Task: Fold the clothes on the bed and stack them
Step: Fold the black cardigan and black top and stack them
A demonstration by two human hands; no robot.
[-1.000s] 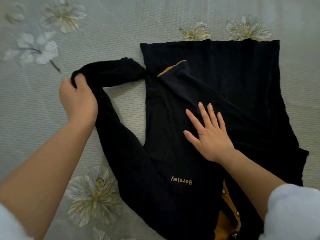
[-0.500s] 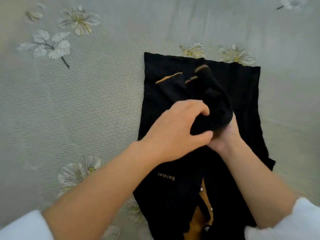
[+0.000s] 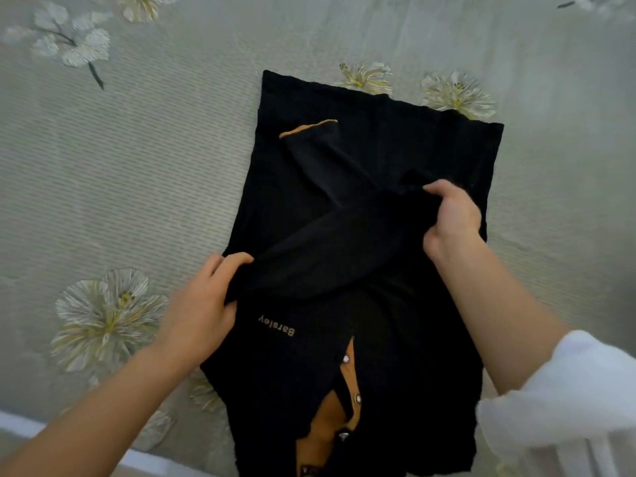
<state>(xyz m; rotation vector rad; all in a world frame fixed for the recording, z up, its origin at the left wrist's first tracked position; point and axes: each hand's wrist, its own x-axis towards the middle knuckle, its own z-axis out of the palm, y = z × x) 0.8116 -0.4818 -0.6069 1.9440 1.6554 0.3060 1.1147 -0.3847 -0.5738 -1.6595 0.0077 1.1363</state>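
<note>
One grey-green bed cover [image 3: 137, 187], finely ribbed and printed with pale flowers, carries one black knit shirt [image 3: 303, 208] lying flat mid-scene, collar nearest. Two sleeves cross its body: a tan-cuffed sleeve [image 3: 309, 146] at far left and a stretched sleeve [image 3: 327, 256]. The left hand [image 3: 203, 311] grips that sleeve's near-left end and the right hand [image 3: 451, 218] its far-right end. Three round pale buttons [image 3: 346, 359] line the tan placket.

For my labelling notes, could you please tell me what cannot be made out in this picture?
In the head view:
The collar end of the black top is cut off by the bottom edge.
The cuff of the crossed sleeve is mostly hidden inside the right hand.
Fingertips of the left hand are tucked into the sleeve.
Other clothes or a stack: not in frame.
</note>
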